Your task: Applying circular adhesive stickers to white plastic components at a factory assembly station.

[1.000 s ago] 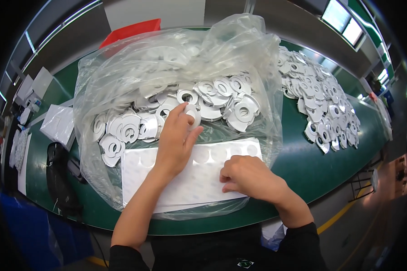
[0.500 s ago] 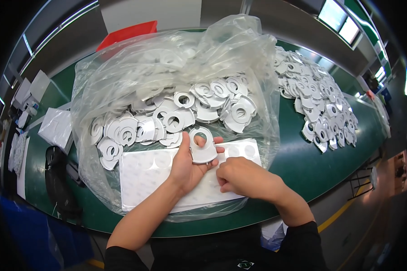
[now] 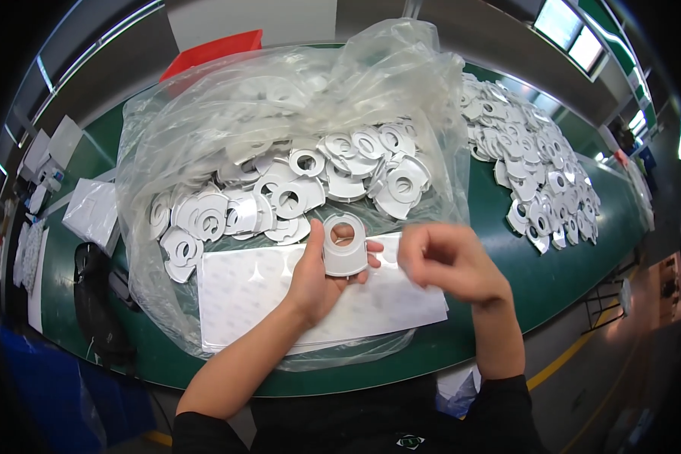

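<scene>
a small pale emblem (image 3: 411, 441) with details too small to read marks the dark shirt (image 3: 356, 424) on the near side of the white sheets (image 3: 253, 306). over the sheets, the left hand (image 3: 314, 284) has its grip closed around a white ring-holed plate (image 3: 346, 262); the right hand (image 3: 452, 261), at their right end, has fingers curled in, too blurred to tell if they hold anything. beyond the sheets on the green tabletop (image 3: 492, 284), a clear bag (image 3: 204, 121) covers heaped plates (image 3: 287, 198); farther back stands a red bin (image 3: 216, 54).

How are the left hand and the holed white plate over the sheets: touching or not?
Touching: the head view shows the left hand holding the white plate, thumb at its left edge, fingers behind it.
</scene>
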A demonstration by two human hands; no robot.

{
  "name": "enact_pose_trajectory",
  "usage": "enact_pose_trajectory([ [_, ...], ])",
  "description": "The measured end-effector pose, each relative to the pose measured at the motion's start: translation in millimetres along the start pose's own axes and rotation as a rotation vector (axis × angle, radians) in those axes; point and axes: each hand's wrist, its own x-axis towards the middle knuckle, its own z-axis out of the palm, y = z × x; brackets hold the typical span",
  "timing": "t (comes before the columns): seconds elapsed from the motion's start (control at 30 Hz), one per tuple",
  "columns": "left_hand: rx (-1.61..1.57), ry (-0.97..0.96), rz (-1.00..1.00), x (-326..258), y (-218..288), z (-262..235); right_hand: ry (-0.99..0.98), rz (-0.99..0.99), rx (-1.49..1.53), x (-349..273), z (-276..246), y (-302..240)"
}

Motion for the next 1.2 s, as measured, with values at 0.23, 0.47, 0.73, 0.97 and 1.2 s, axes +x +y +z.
enact_pose_trajectory([
  [0.23, 0.069, -0.053, -0.07, -2.5, 1.7, 2.1, 0.291, -0.006, 0.031, 25.9, 20.4, 44.4],
  [0.47, 0.074, -0.034, -0.071, -3.6, 2.6, 2.7, 0.25, 0.065, 0.01, 27.2, 20.5, 52.4],
  [0.73, 0.076, -0.047, -0.072, -3.1, 2.7, 1.9, 0.267, 0.05, 0.037, 28.1, 20.2, 54.0],
  [0.97, 0.082, -0.044, -0.075, -2.2, 1.7, 0.8, 0.265, 0.076, 0.017, 28.1, 19.9, 54.5],
  [1.2, 0.073, -0.047, -0.08, -2.2, 1.7, -0.3, 0.256, 0.107, 0.007, 28.4, 19.1, 53.6],
])
